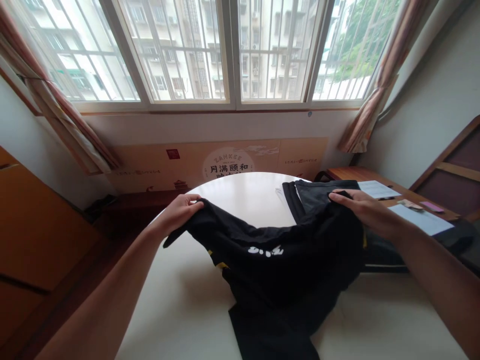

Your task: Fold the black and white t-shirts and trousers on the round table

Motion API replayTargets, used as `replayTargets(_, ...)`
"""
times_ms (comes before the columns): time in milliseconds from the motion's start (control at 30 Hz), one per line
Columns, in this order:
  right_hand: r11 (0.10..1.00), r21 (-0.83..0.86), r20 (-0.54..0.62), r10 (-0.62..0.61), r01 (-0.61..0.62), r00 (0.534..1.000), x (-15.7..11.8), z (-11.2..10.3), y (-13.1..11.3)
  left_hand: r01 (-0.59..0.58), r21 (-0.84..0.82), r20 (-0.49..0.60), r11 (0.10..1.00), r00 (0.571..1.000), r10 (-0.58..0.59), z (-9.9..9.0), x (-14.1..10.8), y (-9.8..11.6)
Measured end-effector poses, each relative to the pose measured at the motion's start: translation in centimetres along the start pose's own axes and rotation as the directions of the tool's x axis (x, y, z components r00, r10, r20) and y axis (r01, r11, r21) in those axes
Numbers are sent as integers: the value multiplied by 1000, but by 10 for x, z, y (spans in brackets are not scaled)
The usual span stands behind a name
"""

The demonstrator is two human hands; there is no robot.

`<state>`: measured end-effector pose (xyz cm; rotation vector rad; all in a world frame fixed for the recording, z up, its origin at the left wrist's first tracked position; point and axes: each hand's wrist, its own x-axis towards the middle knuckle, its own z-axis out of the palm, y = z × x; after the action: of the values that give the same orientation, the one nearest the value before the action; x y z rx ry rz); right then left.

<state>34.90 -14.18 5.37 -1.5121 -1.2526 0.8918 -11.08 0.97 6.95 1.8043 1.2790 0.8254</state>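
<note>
A black shirt (285,270) with a small white print and yellow marks at its sides hangs between my two hands above the white table (168,300). At its left end my left hand (183,207) pinches the cloth between thumb and fingers. My right hand (350,202) grips the opposite end, thumb on top. The upper edge sags between them, and the lower part drapes onto the table toward me. Just behind the right side lies a stack of folded dark clothes (318,192), partly covered by the shirt.
A wooden desk (337,173) at the right carries paper sheets (422,220) and small items. Behind the table stand a printed board (300,155) and a barred window (180,55). An orange-brown cabinet (33,215) is at the left.
</note>
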Motion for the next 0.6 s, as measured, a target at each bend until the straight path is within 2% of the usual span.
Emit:
replayTargets(33,999,-32,-2,-30,30,1000,15,-3,-2,-41,67,-5,997,999,41,-2,10,-3)
replayTargets(67,992,-97,-43,-87,82,995,31,-5,-4,-81,145,-58,986,994,90,-4,20,-5)
replayTargets(100,974,-183,-107,-158,137,982,49,-7,-5,-99,227,-165,969,977,138,-6,31,-5)
replayTargets(133,948,-270,-179,-222,169,959,66,-8,-5,-90,300,-270,950,947,175,-6,41,-2)
replayTargets(200,888,-434,-322,-311,152,894,94,-4,-5,-38,385,-423,922,881,212,-5,55,7)
replayTargets(267,815,-567,-390,-389,114,835,104,11,-7,-24,412,-468,911,852,234,3,58,18)
replayTargets(300,772,-620,-364,-437,136,822,101,22,-8,-43,423,-459,905,851,255,10,54,23)
replayTargets(333,730,-654,-291,-486,200,824,91,36,-9,-76,440,-436,895,853,287,20,46,26)
replayTargets(400,652,-624,-15,-562,431,827,57,67,-12,-227,449,-258,864,893,369,44,18,29)
replayTargets(433,634,-556,166,-548,537,820,34,82,-12,-328,420,-100,846,910,403,56,-1,29)
replayTargets(467,641,-491,340,-483,590,807,9,96,-13,-445,330,137,833,895,424,68,-21,27)
replayTargets(500,660,-447,462,-406,603,788,-15,108,-13,-494,247,323,834,853,410,78,-41,26)
replayTargets(567,692,-421,589,-283,587,757,-56,124,-13,-515,172,533,840,765,360,92,-78,23)
replayTargets(600,708,-421,615,-237,567,752,-71,128,-13,-513,171,583,841,741,333,95,-91,23)
